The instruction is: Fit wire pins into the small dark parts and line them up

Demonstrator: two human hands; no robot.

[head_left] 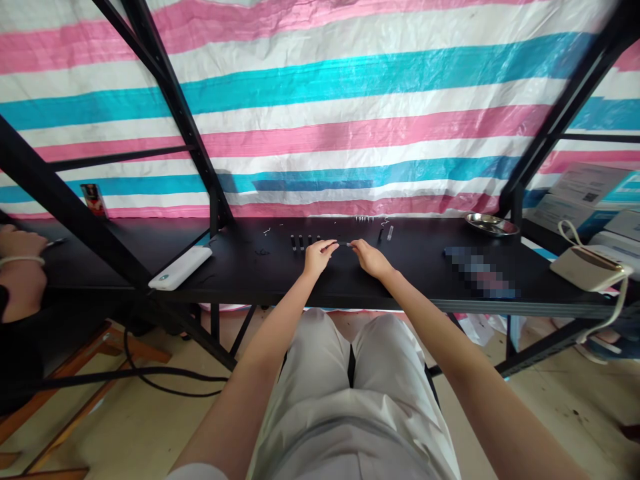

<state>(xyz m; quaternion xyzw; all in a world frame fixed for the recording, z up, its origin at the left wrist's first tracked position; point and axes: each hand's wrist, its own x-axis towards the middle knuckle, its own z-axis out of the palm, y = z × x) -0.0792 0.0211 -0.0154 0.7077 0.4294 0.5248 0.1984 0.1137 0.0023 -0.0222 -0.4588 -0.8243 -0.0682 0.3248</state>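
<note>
Left hand [319, 255] and right hand [369, 257] were over the middle of the black worktop [420, 267]. Fingers were pinched narrow, one hand on each end of a thin wire [343, 244] held just above the surface; too small to tell more.

Risks as I judged them:
- Fingertip-only grip: a slip could drop the wire on the dark top, where it'd be hard to spot.
- The row of small dark pegs [303, 241] stood just beside the left hand, so a knuckle nudge could topple them.

Metal dish [493, 225] sat well apart.
</note>
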